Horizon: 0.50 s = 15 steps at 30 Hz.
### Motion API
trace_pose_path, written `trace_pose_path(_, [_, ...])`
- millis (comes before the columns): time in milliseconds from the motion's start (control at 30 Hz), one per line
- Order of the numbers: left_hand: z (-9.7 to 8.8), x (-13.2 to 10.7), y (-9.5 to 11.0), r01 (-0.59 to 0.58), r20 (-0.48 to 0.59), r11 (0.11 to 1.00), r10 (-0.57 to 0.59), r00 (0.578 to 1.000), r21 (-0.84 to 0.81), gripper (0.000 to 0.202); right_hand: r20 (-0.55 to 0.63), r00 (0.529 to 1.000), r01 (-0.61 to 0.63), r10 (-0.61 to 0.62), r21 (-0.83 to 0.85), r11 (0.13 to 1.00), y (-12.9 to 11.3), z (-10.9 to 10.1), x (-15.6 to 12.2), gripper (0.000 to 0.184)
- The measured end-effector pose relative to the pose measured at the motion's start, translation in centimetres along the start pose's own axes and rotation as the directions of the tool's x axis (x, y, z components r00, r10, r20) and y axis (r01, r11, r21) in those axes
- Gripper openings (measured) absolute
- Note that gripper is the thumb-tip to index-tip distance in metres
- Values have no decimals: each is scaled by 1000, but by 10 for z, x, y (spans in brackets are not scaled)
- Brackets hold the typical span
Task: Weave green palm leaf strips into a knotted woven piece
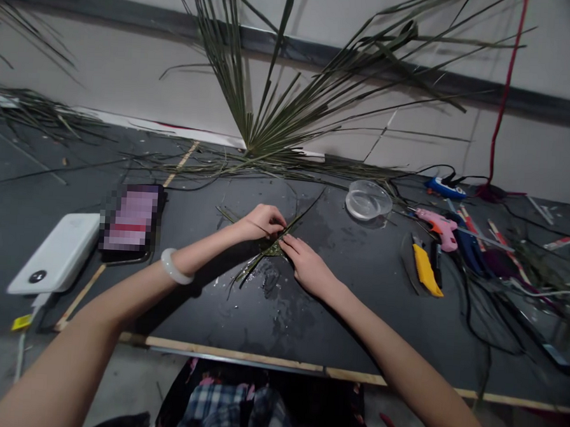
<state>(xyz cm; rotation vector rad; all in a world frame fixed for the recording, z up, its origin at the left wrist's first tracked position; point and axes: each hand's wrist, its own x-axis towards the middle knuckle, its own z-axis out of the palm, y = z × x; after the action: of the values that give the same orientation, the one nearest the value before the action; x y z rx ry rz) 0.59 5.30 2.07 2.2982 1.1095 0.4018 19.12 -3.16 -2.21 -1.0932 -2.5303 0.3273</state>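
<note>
Palm strips (272,246) crossed on table (338,293), left fingers (275,224) pinched on them, right fingers (293,246) outstretched flat atop.

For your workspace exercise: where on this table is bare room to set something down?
Bare: between the right hand and the yellow knife; also between the phone and the left hand pinching leaf strips. Crowded: glue gun and cables at right, palm fronds behind.

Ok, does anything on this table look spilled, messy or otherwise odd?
Yes: shiny wet patches lie on the dark table around the leaf strips that the left hand pinches and the right hand presses. At the right, cords lie tangled by a pink glue gun and a yellow knife. Nothing looks broken.
</note>
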Motion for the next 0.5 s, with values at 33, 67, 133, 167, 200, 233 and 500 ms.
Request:
trace_pose_path(33, [-2, 5, 1, -14, 18, 998, 13, 1000, 68, 14, -5, 1000, 2, -2, 2, 1000, 0, 0, 0, 65])
trace_pose_path(67, [-3, 9, 1, -26, 27, 993, 23, 999, 117, 12, -8, 1000, 3, -3, 2, 1000, 0, 0, 0, 65])
trace_pose_path(133, [-3, 15, 4, -40, 38, 986, 34, 999, 160, 10, -11, 1000, 1, -1, -7, 1000, 0, 0, -1, 64])
trace_pose_path(167, [-2, 17, 5, -45, 43, 983, 38, 998, 180, 10, -9, 1000, 0, 0, -14, 1000, 0, 0, -1, 64])
trace_pose_path(200, [-1, 18, 7, -50, 49, 978, 41, 998, 200, 10, -7, 1000, -1, 1, -21, 1000, 0, 0, -1, 63])
trace_pose_path(233, [1, 19, 9, -54, 55, 974, 43, 998, 220, 10, -4, 1000, -1, 1, -29, 1000, 0, 0, -1, 63])
trace_pose_path(500, [7, 9, 26, 6, 13, 947, -10, 1000, 321, 16, 17, 1000, -5, 6, -48, 999, -5, -6, 2, 59])
